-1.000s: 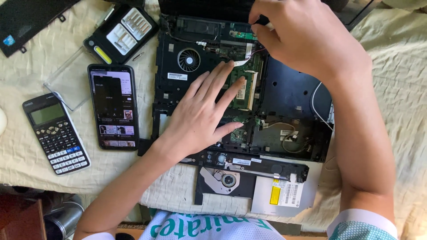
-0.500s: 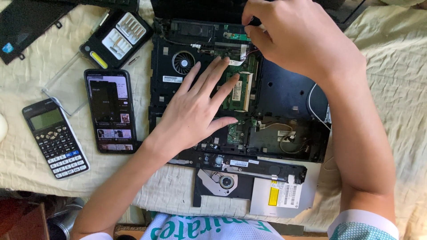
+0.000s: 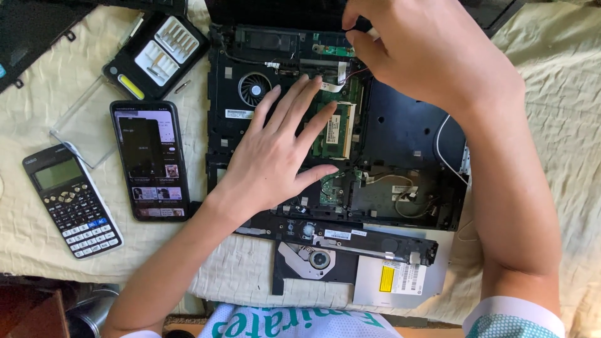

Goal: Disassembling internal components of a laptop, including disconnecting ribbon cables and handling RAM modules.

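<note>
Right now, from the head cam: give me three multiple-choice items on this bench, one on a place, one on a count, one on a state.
1. Where does the calculator lie?
A. left of the phone
B. on the opened laptop
C. right of the optical drive

2. How many cooling fans show in the laptop?
A. none
B. one
C. three

3. How is the left hand placed?
A. clenched on the phone
B. off the cloth entirely
C. flat, fingers spread on the laptop

Key: 1 A, it sits at the far left on the cloth; 2 B, a single round fan; 3 C, palm down over the board, while the right hand pinches at the top edge.
</note>
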